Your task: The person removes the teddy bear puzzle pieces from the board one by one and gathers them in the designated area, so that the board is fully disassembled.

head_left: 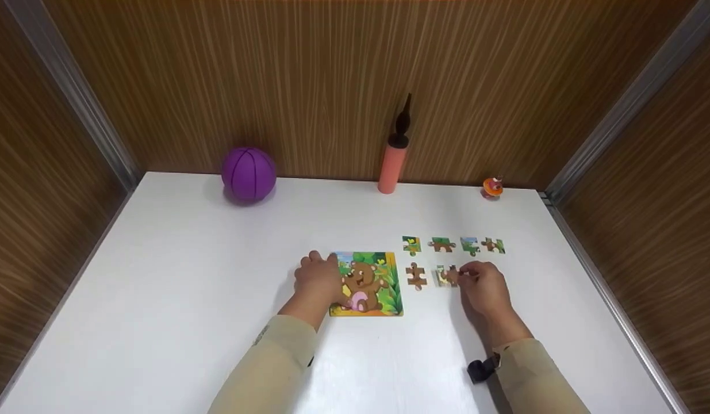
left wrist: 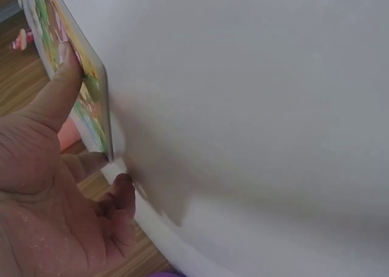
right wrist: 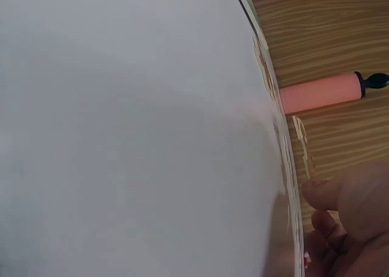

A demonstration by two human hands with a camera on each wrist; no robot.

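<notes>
My left hand (head_left: 319, 279) rests at the left edge of a square bear picture puzzle board (head_left: 389, 287) lying on the table. In the left wrist view its straight thumb (left wrist: 56, 95) lies across the printed face, and a fingertip touches the board's corner. To the right, my right hand (head_left: 488, 287) pinches a jigsaw piece (head_left: 448, 277) between thumb and fingers. That piece (right wrist: 301, 137) is seen edge-on in the right wrist view, raised above the tabletop. Beside it lies a brown jigsaw piece (head_left: 415, 276).
Several jigsaw pieces, among them a green-and-brown one (head_left: 442, 245), form a row behind the right hand. Along the table's back edge stand a purple ball (head_left: 249, 174), a pink hand pump (head_left: 392, 167) and a small orange-and-red toy (head_left: 492, 187). Wood-grain panels enclose the white table (head_left: 188, 276).
</notes>
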